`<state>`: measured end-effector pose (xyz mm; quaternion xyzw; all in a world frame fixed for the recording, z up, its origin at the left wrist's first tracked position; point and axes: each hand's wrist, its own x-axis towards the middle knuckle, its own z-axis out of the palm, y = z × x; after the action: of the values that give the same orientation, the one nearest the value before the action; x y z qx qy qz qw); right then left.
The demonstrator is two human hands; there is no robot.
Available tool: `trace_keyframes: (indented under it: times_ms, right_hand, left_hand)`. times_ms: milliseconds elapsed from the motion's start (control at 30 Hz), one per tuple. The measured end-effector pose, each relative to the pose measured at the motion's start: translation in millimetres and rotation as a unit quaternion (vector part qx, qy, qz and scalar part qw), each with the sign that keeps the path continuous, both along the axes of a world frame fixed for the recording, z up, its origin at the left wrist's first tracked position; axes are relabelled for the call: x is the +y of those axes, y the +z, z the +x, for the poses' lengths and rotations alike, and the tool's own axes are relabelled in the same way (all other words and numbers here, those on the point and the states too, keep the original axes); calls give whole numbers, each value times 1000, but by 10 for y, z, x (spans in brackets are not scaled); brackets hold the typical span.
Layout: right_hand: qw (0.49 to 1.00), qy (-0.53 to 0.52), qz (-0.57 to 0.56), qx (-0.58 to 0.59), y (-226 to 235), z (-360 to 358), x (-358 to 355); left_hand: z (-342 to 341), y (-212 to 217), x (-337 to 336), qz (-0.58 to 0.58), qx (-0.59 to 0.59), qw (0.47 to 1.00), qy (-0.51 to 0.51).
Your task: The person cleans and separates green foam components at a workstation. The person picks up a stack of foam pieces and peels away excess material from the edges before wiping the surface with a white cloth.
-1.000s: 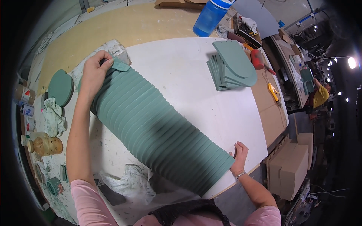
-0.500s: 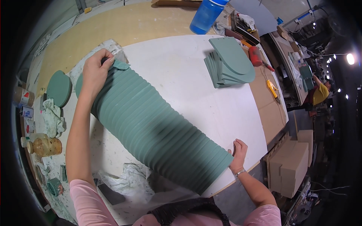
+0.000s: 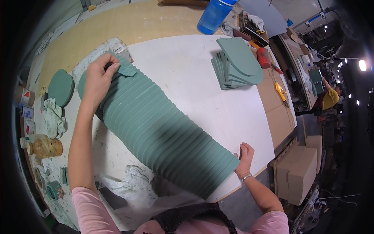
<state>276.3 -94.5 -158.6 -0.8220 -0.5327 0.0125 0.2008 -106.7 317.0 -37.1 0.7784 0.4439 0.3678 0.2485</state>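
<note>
The left hand (image 3: 98, 80) presses flat, fingers together, on the far end of a long row of overlapping green panels (image 3: 159, 134) lying diagonally across the white counter (image 3: 194, 70). The right hand (image 3: 244, 154), fingers curled, braces the near end. 1 separate green stack (image 3: 238, 64) sits beyond.

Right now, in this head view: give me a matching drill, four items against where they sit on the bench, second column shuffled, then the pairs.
Items
1. blue bottle
2. stack of green panels
3. left hand
4. right hand

Places
A. near end of the long fanned row of green panels
B. far edge of the bench, upright
C. far end of the fanned row
D. on the white board, right of the row

Pairs: 1-B, 2-D, 3-C, 4-A
</note>
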Motion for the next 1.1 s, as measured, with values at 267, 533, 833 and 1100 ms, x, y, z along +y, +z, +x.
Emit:
trace_keyframes:
  times_ms: [267, 533, 833, 1100]
  right_hand:
    - [1000, -6, 2, 8, -28, 18, -24]
    - [1000, -9, 0, 12, -30, 10, -15]
    - [1000, -10, 3, 17, -63, 2, -36]
    - [1000, -11, 0, 13, -97, 25, -45]
  left_hand:
    - [-457, -34, -215, -7, -22, 999, 22]
    - [-875, -126, -810, -60, -80, 994, 54]
    - [-1015, -335, -1119, -37, -83, 990, 110]
    - [-896, -248, -1240, 1, -93, 993, 76]
